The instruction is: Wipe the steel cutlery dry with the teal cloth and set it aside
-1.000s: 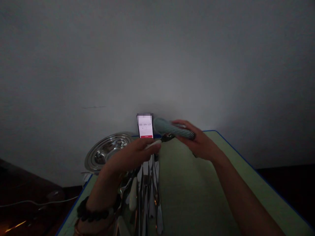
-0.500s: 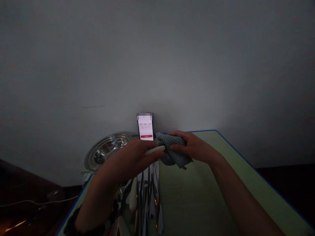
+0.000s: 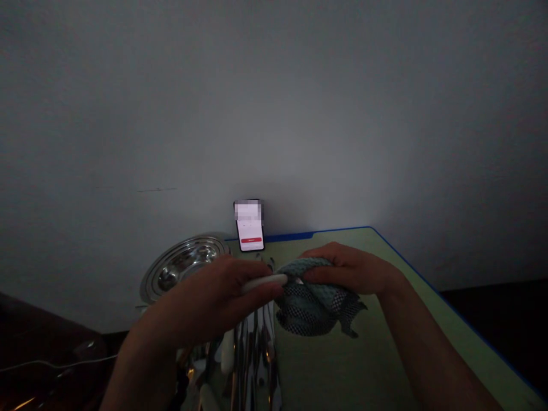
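Toward seven o'clock from the centre of the head view, the left hand is pinching a white-handled utensil between thumb and fingers, the handle pointing toward three o'clock. At five o'clock a blue-green checked cloth is bunching around the utensil's far end; a glint of metal is showing at the fold, while the cloth is hiding the rest, so its kind cannot be told. At four o'clock the right hand is squeezing the cloth, its thumb lying on top. Between six and seven o'clock, cutlery is lying in a close row on the green desk, partly under the left hand. At eight o'clock a metal bowl is sitting tilted. Just left of centre, a lit phone is leaning against the grey wall.
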`<state>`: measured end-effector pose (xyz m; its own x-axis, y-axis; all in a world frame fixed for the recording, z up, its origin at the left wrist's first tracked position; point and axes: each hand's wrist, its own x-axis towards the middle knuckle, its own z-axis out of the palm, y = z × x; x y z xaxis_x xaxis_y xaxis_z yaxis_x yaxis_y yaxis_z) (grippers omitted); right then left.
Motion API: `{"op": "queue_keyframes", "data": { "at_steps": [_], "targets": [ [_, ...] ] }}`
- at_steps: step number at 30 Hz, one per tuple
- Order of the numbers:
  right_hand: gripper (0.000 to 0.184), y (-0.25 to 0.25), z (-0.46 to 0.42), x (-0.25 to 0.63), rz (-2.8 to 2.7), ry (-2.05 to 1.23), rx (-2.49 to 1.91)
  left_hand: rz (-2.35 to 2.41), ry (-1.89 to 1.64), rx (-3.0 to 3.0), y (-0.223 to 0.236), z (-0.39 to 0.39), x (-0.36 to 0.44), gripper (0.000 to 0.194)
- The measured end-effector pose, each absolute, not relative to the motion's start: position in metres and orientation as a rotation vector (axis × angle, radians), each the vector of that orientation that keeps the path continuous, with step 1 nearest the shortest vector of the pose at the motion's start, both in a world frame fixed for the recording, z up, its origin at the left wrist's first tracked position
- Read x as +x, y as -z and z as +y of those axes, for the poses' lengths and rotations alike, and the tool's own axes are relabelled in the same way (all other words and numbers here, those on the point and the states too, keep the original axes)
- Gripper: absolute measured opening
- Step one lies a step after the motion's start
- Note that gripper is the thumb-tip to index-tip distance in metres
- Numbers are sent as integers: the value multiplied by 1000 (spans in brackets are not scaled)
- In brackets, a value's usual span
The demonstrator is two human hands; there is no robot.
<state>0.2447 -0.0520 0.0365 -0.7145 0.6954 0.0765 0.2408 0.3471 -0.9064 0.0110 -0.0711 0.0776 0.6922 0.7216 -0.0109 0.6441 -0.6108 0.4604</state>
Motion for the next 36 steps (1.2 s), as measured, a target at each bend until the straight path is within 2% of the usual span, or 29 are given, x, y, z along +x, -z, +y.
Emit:
{"op": "queue_keyframes", "data": {
  "at_steps": [5, 7, 10, 13, 19, 22, 25, 28, 33, 36],
  "targets": [
    [25, -42, -55, 255, -2240, -1516, -777, 1095, -124, 2419, -78, -78, 13, 41],
    [23, -40, -55, 250, -2251, -1369, -848, 1121, -153, 2438, -76, -78, 16, 39],
    [17, -34, -50, 233, -2182, -952, -1029, 1204, -246, 2492, -72, -71, 18, 40],
    [22, -28, -43, 218, -2079, -802, -1078, 1224, -339, 2432, -67, -58, 16, 40],
    [34, -23, -27, 226, -1745, -1032, -1182, 1248, -695, 2216, -60, -34, 12, 28],
    [33, -19, -23, 234, -1610, -1193, -1167, 1255, -776, 2155, -56, -26, 12, 27],
    [28, -19, -24, 238, -1713, -1263, -1141, 1263, -843, 2123, -52, -20, 12, 25],
    [23, -22, -30, 245, -1880, -1296, -1169, 1251, -857, 2130, -50, -19, 13, 23],
    [37, -28, -34, 263, -1783, -1366, -1173, 1169, -733, 2192, -54, -25, 13, 21],
    [38, -28, -33, 269, -1673, -1323, -1172, 1190, -770, 2203, -62, -31, 11, 20]
  ]
}}
